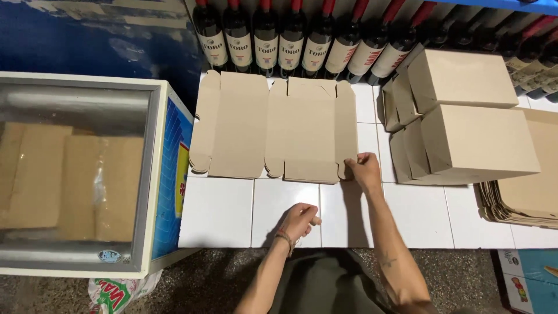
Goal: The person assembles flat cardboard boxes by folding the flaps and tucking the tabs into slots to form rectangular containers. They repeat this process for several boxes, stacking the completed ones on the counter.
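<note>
A flat, unfolded brown cardboard box blank [273, 128] lies on the white tiled counter [221, 212]. My right hand [364, 168] pinches the blank's near right corner flap. Closer to me, my left hand [299, 220] rests on the tiles with its fingers loosely curled, holding nothing. It wears a cord bracelet at the wrist.
Two folded-up cardboard boxes [471, 142] stand at the right, beside a stack of flat blanks [523, 203]. A row of dark wine bottles [290, 38] lines the back wall. A glass-topped chest freezer [75, 168] stands at the left.
</note>
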